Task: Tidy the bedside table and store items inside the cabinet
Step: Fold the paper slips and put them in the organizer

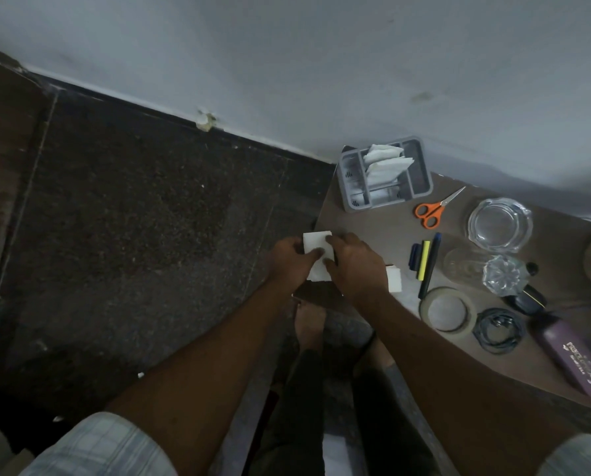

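Nearest on the tabletop (383, 231), toward its right edge, lie a purple bottle (570, 359), a coiled black cord (498, 330) and a roll of tape (448, 312). At the left edge, the left hand (289, 261) and right hand (354, 266) together pinch a white paper (318, 255) between fingers and thumbs. Beyond lie pens (428, 261), orange scissors (433, 209) and a glass ashtray (500, 224). At the far corner stands a grey organizer (421, 170) with white tissues (385, 163).
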`<state>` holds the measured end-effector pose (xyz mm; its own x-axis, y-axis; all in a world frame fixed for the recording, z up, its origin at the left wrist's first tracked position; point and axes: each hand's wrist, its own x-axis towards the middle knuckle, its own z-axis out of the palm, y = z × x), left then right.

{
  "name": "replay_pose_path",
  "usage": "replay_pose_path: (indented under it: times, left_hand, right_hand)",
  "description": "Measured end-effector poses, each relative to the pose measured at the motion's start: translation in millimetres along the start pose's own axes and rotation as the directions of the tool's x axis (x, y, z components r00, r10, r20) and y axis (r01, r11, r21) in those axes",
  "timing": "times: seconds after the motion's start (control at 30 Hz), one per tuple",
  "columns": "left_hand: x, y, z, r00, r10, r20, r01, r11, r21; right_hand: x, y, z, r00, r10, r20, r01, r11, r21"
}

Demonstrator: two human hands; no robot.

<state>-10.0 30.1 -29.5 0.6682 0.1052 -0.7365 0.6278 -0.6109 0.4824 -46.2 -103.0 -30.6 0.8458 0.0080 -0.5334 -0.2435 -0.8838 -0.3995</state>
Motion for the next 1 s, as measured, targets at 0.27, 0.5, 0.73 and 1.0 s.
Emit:
replay_pose_path:
  times: [0.27, 0.5, 0.73, 1.0]
  left_hand:
    - [10.0, -0.8, -10.9, 0.998, -0.056, -0.031, 0.053, 0.993, -0.102]
    - [4.5, 8.3, -26.7, 0.987, 0.103, 0.121, -0.087, 0.987, -0.136]
    - [-15.9, 41.7, -24.2, 0.972, 0.040, 0.233, 0.110, 0.796, -0.595]
    - [-39.5, 70.2, -10.7, 0.953, 0.051, 0.300, 0.216, 0.580, -0.786]
  right_hand:
    - [5.8, -2.1, 4.8, 0.998, 0.021, -0.054, -0.013, 0.989, 0.146]
    - [4.0, 15.3, -16.0, 0.992, 0.054, -0.116, -0.001, 0.908, 0.419]
    - [-4.0, 26.3, -41.8, 0.988, 0.126, 0.089, -0.146, 0.584, 0.799]
    - [-25.7, 32.5, -69.9, 0.957, 0.283, 0.062, -0.142, 0.274, 0.951]
